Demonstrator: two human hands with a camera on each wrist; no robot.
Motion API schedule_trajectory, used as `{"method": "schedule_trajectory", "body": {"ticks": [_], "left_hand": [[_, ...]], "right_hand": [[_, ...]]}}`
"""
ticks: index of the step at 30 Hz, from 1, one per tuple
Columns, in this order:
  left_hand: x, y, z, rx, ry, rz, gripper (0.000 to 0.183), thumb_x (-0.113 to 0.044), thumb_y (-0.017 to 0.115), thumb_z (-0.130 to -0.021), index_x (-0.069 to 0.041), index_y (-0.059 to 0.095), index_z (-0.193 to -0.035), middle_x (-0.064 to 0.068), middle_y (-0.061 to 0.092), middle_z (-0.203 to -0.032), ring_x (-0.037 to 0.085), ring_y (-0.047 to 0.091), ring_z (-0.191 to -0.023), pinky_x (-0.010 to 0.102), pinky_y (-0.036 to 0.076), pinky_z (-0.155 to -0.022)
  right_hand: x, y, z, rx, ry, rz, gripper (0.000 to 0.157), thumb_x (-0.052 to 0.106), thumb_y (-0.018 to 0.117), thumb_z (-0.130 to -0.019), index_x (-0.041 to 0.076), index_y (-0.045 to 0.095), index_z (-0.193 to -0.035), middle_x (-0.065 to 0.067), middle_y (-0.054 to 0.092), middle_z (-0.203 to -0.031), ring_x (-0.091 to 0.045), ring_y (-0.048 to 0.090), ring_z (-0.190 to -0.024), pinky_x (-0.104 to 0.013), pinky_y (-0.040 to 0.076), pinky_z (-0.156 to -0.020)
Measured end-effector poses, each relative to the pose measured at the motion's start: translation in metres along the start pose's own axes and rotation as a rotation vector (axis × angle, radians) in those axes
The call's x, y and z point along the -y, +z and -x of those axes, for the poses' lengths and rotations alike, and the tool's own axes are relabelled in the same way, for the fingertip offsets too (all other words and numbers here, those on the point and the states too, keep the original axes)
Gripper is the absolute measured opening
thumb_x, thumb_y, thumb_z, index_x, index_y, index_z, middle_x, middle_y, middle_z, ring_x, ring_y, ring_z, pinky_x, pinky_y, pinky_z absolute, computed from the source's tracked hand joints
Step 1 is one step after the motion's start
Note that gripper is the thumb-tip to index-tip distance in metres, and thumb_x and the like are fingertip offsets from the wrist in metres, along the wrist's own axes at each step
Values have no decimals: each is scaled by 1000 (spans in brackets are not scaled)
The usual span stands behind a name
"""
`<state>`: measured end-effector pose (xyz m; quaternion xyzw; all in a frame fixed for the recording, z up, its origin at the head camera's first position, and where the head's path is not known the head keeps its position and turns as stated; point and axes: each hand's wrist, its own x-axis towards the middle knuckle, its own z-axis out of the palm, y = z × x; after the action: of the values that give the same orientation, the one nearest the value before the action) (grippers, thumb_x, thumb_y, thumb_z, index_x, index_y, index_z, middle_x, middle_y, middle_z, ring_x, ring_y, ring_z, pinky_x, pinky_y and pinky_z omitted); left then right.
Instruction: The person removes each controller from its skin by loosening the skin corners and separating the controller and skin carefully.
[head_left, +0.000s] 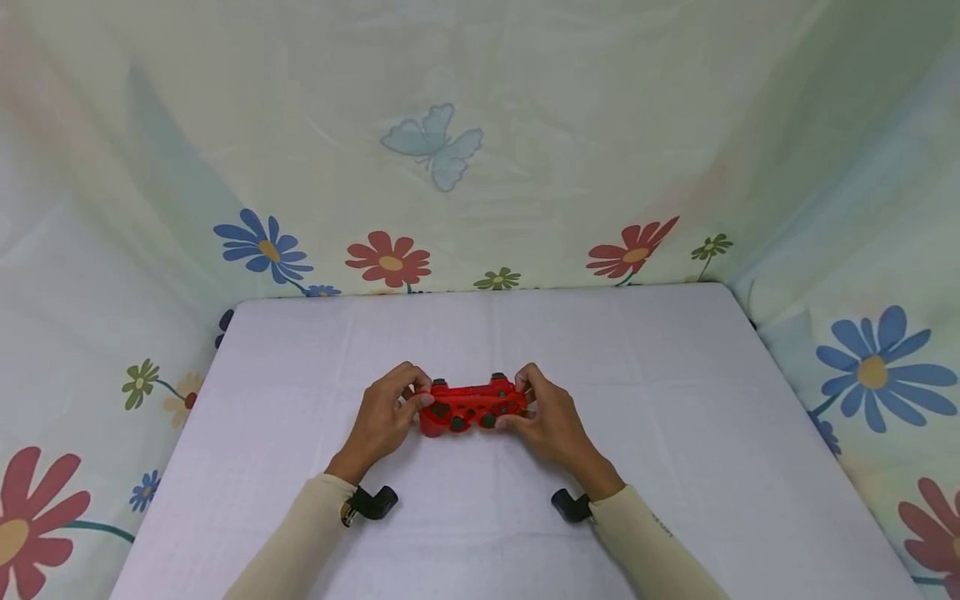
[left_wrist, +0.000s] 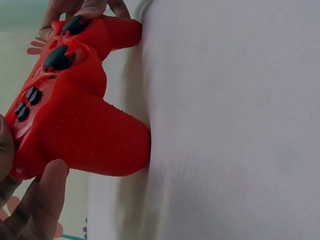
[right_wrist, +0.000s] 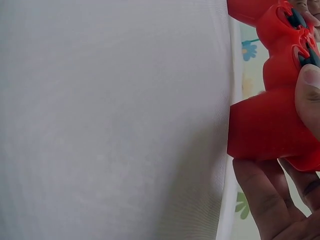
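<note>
A red game controller [head_left: 471, 403] with dark thumbsticks and buttons is held between both hands over the middle of the table. The left hand [head_left: 386, 414] grips its left end, thumb on top near the direction buttons [left_wrist: 28, 102]. At the other end, the right hand [head_left: 551, 421] pinches it, with the thumb [right_wrist: 309, 95] over the face by a thumbstick and fingers underneath. In the left wrist view the tip of the controller's handle [left_wrist: 135, 150] meets the white cloth. Both forearms wear light sleeves.
A white cloth covers the table [head_left: 675, 433]. Behind and at the sides hangs a curtain [head_left: 540, 100] printed with flowers and a butterfly. Small black devices are strapped at the left wrist [head_left: 375, 502] and the right wrist [head_left: 572, 506].
</note>
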<state>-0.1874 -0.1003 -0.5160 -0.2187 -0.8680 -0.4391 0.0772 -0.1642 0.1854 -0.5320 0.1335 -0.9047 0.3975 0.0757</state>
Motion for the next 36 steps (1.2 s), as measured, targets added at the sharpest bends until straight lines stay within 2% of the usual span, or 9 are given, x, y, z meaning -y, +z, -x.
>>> {"method": "schedule_trajectory", "body": {"ticks": [4,9,11,13,18,24,27,30,36], "left_hand": [[2,1,2,31,-34,39,16,-12,78,-95,-20,65,-96,-6,61,-95,13,65,-83,24,58,-66],[8,0,12,58,-63,99,17,-7,77,-96,-18,64,-96,-4,59,-99,14,66,-99,24,61,-71],[13,0,17,56,-49,86,18,-6,76,-96,-19,64,-95,-4,59,-101,13,65,-100,23,60,-74],[18,2,24,47,-33,53,20,-6,78,-94,-20,64,-94,-6,59,-101,12,63,-94,21,56,-73],[28,8,35,27,23,-18,21,-12,84,-89,-20,65,-93,-8,60,-99,15,61,-87,21,50,-69],[25,7,31,20,3,47,26,-17,87,-86,-24,63,-95,-9,62,-103,15,65,-98,24,57,-73],[20,6,28,31,-31,101,33,-16,89,-85,-24,62,-102,-8,63,-114,14,65,-110,28,62,-78],[18,8,26,39,-61,125,43,-14,92,-82,-22,58,-108,-7,64,-124,15,65,-119,31,64,-83],[18,12,21,29,-121,126,42,-7,88,-86,-20,57,-111,-2,67,-126,19,71,-108,30,63,-82]], "right_hand": [[0,-1,1,-3,8,-16,62,26,96,-72,15,48,-109,-3,68,-101,-16,64,-92,-25,55,-70],[1,0,1,10,26,-17,62,29,96,-72,17,48,-109,-3,69,-101,-16,64,-92,-26,56,-73],[2,0,1,14,28,-17,62,29,96,-72,17,48,-109,-3,70,-102,-17,65,-93,-28,57,-74],[2,-1,0,21,29,-20,61,29,95,-73,16,48,-110,-3,70,-104,-17,66,-94,-28,58,-75],[2,-2,-1,34,52,-29,60,24,95,-75,16,48,-110,-4,69,-107,-19,66,-96,-23,58,-72],[1,-3,-1,43,66,-56,61,23,95,-75,15,47,-112,-5,68,-106,-20,66,-96,-22,58,-72],[0,-4,-1,50,83,-75,62,23,95,-77,16,48,-116,-5,69,-107,-20,66,-96,-24,58,-73],[-4,-7,-2,81,91,-118,62,20,93,-81,17,48,-125,-5,69,-117,-22,67,-104,-25,60,-78],[-14,-13,-7,148,132,-232,52,15,85,-91,23,52,-132,0,64,-133,-25,66,-115,-27,63,-83]]}}
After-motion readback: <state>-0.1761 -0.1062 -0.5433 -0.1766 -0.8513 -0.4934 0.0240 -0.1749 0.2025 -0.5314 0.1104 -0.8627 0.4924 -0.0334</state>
